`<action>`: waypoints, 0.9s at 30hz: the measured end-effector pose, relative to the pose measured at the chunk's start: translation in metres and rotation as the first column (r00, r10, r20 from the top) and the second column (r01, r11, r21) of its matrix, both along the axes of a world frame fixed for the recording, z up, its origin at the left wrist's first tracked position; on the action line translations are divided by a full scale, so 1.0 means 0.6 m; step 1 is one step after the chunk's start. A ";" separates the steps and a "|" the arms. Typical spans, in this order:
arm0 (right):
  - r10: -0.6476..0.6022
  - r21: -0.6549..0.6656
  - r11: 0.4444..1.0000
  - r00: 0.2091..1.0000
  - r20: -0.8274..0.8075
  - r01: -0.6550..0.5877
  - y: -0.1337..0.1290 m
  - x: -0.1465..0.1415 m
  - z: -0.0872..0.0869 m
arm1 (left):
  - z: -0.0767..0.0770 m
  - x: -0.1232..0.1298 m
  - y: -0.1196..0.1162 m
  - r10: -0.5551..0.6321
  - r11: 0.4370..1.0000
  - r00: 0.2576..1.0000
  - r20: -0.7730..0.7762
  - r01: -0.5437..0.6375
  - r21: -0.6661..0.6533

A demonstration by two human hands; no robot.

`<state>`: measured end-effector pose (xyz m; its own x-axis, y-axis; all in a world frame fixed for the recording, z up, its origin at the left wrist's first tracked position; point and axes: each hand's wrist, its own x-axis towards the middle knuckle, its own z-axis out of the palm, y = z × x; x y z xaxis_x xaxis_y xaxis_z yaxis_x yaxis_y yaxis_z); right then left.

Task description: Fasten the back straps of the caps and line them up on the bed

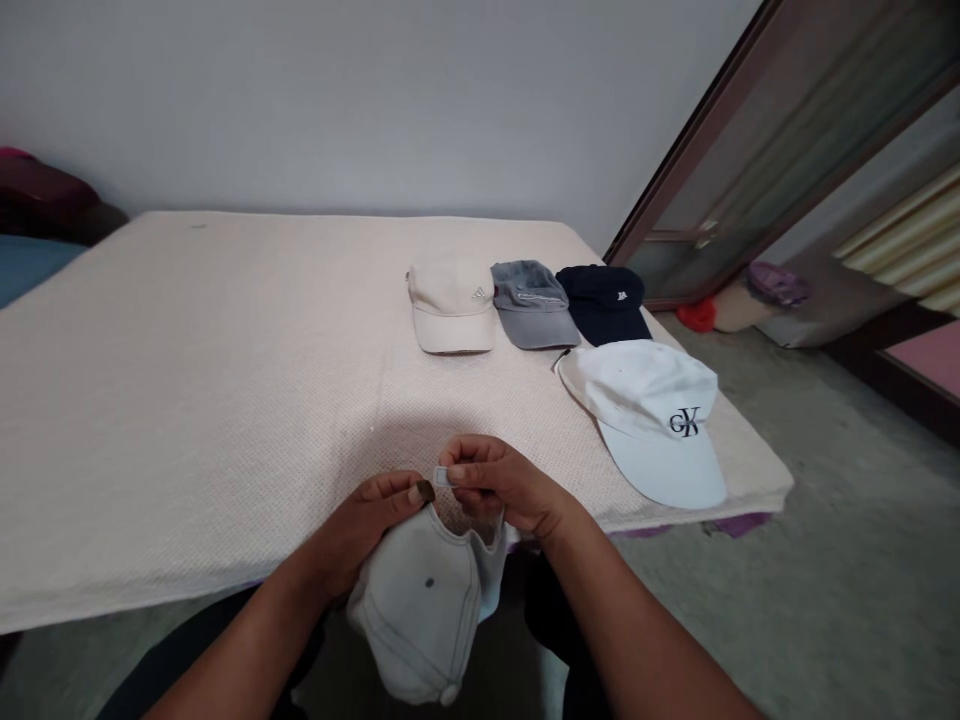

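Observation:
A pale grey baseball cap hangs between my hands at the bed's front edge, its crown turned down toward my lap. My left hand pinches the back opening beside a brownish metal buckle. Between the thumb and fingers of my right hand is the end of the cap's pale strap, close to the buckle but apart from it. Most of the cap's brim is hidden.
Beyond my hands lie a cream cap, a grey denim cap, a navy cap and a white cap with black letters. They rest on the right part of a bed with a cream cover. A wall stands behind it.

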<state>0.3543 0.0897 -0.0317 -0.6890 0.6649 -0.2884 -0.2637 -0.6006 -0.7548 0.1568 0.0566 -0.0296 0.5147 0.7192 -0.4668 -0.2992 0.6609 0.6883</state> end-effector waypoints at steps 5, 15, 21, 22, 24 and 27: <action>0.007 -0.015 1.000 1.000 0.006 -0.007 -0.002 0.000 0.002 | 0.001 -0.001 0.000 0.002 1.000 1.000 0.008 -0.002 0.012; 0.088 -0.060 0.994 0.988 -0.127 -0.096 -0.007 -0.008 -0.009 | -0.002 0.002 0.000 0.018 1.000 0.999 -0.033 -0.019 -0.013; 0.129 -0.053 0.989 0.985 -0.113 -0.135 -0.006 -0.009 -0.010 | 0.002 0.001 -0.001 0.025 1.000 1.000 -0.003 -0.026 -0.015; 0.132 -0.055 0.989 0.986 -0.100 -0.137 -0.005 -0.009 -0.010 | 0.001 0.000 -0.002 0.025 1.000 1.000 -0.002 -0.026 -0.015; 0.125 -0.056 0.990 0.989 -0.084 -0.130 -0.005 -0.009 -0.010 | 0.001 0.000 -0.002 0.017 1.000 1.000 -0.005 -0.017 -0.010; 0.112 -0.058 0.991 0.989 -0.095 -0.118 -0.006 -0.007 -0.011 | -0.001 -0.001 -0.001 -0.003 1.000 1.000 -0.029 0.003 0.019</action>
<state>0.3498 0.0859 -0.0383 -0.7851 0.5622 -0.2598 -0.2560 -0.6766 -0.6904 0.1562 0.0562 -0.0300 0.5033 0.7265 -0.4679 -0.2770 0.6486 0.7090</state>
